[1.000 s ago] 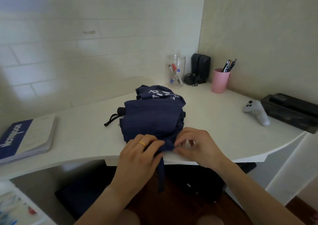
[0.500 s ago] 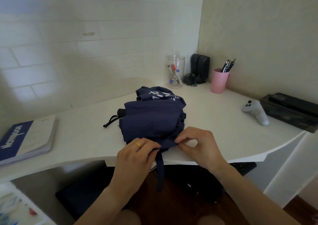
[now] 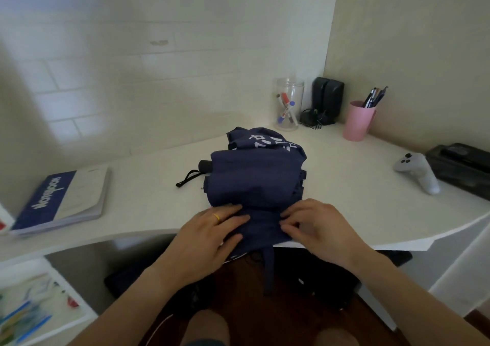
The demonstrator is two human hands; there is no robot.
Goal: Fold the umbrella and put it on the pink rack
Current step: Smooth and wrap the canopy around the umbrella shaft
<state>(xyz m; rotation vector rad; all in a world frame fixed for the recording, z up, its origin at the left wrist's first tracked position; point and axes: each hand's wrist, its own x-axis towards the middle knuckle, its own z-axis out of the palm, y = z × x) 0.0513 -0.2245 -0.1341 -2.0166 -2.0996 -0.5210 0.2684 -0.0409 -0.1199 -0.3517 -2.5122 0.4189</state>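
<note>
Markers (image 3: 287, 108) fill clear jar (image 3: 289, 88); pens (image 3: 375, 97) stand in pink cup (image 3: 357, 123).

A navy umbrella (image 3: 256, 176) lies collapsed on the white desk (image 3: 138, 200), its cloth bunched and partly folded, white lettering showing on the far flap. Its black handle (image 3: 204, 166) and wrist loop (image 3: 187, 179) stick out to the left. Both hands press on the near edge of the cloth at the desk's rim — the left hand (image 3: 209, 235), wearing a gold ring (image 3: 217, 217), lies flat, while the right hand (image 3: 318, 229) pinches a fold with curled fingers. A cloth strap (image 3: 268, 271) dangles below the desk edge. A blue notebook (image 3: 61, 202) lies to the left; a clear jar (image 3: 289, 104), pink cup (image 3: 358, 121) of pens and a pale game controller (image 3: 417, 172) lie toward the back and right.
</note>
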